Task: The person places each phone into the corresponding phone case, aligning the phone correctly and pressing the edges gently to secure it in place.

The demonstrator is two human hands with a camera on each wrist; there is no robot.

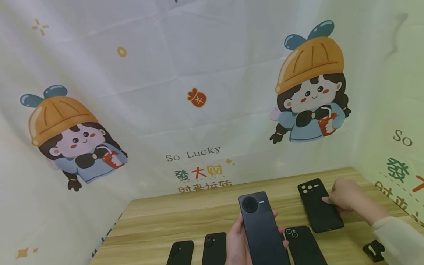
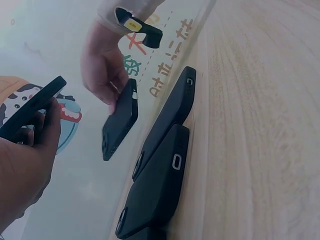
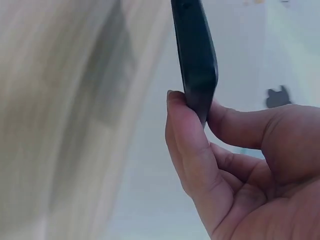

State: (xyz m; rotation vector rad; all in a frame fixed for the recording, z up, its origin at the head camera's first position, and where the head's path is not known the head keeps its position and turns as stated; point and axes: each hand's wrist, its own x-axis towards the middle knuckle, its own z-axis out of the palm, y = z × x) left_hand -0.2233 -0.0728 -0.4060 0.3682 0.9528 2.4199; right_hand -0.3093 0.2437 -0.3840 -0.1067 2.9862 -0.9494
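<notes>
In the head view my left hand (image 1: 236,239) grips a dark blue-grey phone (image 1: 265,228) upright, its back with a big round camera facing me. My right hand (image 1: 344,197) pinches a black phone case (image 1: 320,208) by its right long edge, thumb on the back. Several camera holes pierce the case's top corner. The left wrist view shows the case (image 2: 120,122) raised above the table, hanging from the right hand (image 2: 105,70). Seen from the right wrist, fingers and thumb clamp the case (image 3: 197,60) at one edge.
On the wooden table (image 1: 149,221) lie several black phone-shaped pieces: one small (image 1: 180,253) at left, one (image 1: 213,248) beside the left hand, one (image 1: 305,246) between the hands. A printed cloth (image 1: 159,110) hangs behind and at the sides. A small black device (image 1: 374,250) is at my right wrist.
</notes>
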